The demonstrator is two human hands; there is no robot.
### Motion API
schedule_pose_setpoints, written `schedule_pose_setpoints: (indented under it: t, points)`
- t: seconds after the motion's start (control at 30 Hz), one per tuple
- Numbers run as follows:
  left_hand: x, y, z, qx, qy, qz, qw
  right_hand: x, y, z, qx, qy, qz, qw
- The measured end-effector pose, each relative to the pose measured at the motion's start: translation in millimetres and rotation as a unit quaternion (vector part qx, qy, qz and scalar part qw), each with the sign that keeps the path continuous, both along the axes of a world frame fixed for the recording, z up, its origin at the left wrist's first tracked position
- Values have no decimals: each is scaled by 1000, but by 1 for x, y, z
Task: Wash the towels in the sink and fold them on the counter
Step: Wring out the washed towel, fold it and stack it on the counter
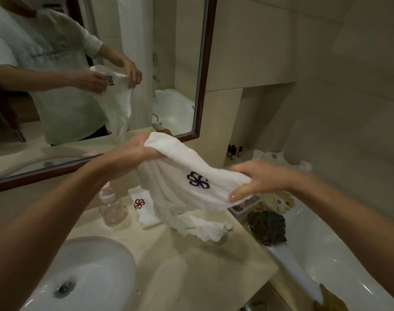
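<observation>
Honestly, the risk was the towel's (191,182) hanging end dragging across the counter (169,254) and knocking the bottle (112,208) just left of it, since that tail was already touching down. My left hand (135,151) gripped one top corner, my right hand (256,179) pinched the other, arms stretched out, towel held up right of the sink (84,272), folded one (142,208) behind it.

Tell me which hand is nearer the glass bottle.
Left. The left hand grips the towel's upper corner, above and slightly right of the bottle. The right hand grips the towel's other end, far off to the bottle's right.
</observation>
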State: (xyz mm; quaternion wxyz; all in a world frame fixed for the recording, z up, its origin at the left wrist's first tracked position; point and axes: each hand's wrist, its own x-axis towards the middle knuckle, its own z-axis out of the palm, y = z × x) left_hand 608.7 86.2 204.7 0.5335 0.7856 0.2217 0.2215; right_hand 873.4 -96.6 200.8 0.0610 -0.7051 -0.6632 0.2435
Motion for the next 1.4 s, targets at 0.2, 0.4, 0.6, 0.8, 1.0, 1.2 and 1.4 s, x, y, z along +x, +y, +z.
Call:
schedule_pose_setpoints:
  t: [0.2, 0.4, 0.6, 0.8, 1.0, 1.2, 1.4]
  points:
    - [2, 1, -4, 372, 463, 11, 804, 0, 0, 7, 4, -353, -15, 936]
    - [-5, 2, -37, 132, 189, 4, 973, -12, -3, 17, 157, 166, -148, 962]
    - [-5, -17, -21, 90, 317, -140, 934, -29, 1, 32, 73, 214, -148, 963]
    - [14, -3, -75, 367, 447, -51, 814, -57, 19, -23, -170, -211, -31, 962]
    - [-14, 9, -66, -45, 182, -29, 982, -16, -6, -21, -139, 429, -206, 868]
    - [2, 5, -31, 32, 309, -138, 941, -36, -4, -44, -224, -94, -109, 964]
    - [17, -1, -45, 284, 522, -93, 799, -12, 6, -42, 34, -10, -175, 984]
